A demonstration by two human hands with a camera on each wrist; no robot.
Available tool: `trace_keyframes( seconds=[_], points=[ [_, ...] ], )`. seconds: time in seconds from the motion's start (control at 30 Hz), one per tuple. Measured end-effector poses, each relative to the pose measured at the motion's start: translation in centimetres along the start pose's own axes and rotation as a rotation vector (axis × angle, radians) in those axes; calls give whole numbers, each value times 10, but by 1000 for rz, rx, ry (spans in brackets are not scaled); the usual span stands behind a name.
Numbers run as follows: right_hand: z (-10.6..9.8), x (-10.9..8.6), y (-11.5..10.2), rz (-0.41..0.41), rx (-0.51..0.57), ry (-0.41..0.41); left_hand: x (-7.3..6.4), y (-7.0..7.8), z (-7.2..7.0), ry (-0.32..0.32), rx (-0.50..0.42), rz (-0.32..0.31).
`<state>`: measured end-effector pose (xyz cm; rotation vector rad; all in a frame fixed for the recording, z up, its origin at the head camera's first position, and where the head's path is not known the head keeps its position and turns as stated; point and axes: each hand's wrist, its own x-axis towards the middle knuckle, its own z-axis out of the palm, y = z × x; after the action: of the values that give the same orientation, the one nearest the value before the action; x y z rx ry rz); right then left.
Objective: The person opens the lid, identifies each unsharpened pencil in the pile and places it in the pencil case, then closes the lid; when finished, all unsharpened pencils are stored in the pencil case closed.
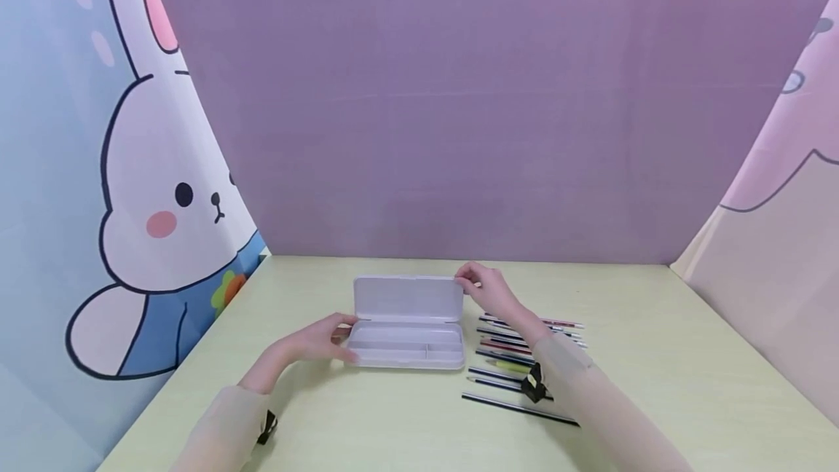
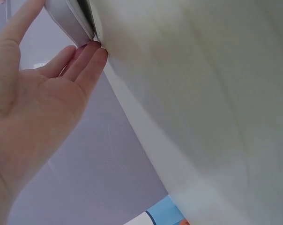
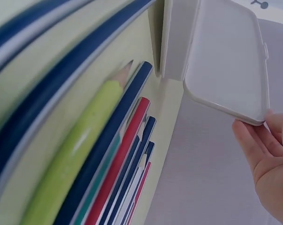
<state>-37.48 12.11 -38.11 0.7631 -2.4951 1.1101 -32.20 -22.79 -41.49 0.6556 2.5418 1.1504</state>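
Note:
A white plastic pencil case (image 1: 406, 366) lies on the table with its lid (image 1: 408, 299) raised at the back. Its tray shows dividers and nothing inside. At the case's left end, my left hand (image 1: 317, 339) holds the side, thumb near the front corner and fingers farther back. My right hand (image 1: 490, 291) pinches the lid's upper right corner between thumb and fingers. The right wrist view shows that grip at the lid's (image 3: 226, 56) corner. Right of the case lie several pencils, among them a thick yellow-green one (image 3: 78, 150) and a red one (image 3: 118, 161).
Pencils spread in a loose row under my right forearm, with a dark striped one (image 1: 518, 408) nearest the front. The pale table (image 1: 367, 421) ends at a purple backdrop (image 1: 419, 130). A rabbit-print curtain (image 1: 151, 166) hangs at the left.

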Motion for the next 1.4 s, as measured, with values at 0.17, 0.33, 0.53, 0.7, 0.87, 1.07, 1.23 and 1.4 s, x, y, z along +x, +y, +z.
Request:
trace_keyframes(
  seconds=[0.17,0.33,0.53,0.7,0.87,1.07,1.23,1.4],
  points=[
    [-1,1,0,21,-41,-10,-1,-1,1,1,22,21],
    [-2,0,3,19,-30,-101,-1,1,1,9,40,31],
    [-4,-4,10,13,-105,-237,0,3,3,23,54,32],
    [-3,-6,15,45,-127,-311,-1,5,5,29,69,36],
    [-2,-7,16,88,-134,-347,-1,6,6,39,81,38],
    [2,-8,12,146,-130,-373,-2,9,7,50,100,40],
    [3,-9,11,154,-143,-390,-2,8,8,59,118,29],
    [1,-9,11,127,-144,-381,0,5,8,64,134,15]
  ],
)
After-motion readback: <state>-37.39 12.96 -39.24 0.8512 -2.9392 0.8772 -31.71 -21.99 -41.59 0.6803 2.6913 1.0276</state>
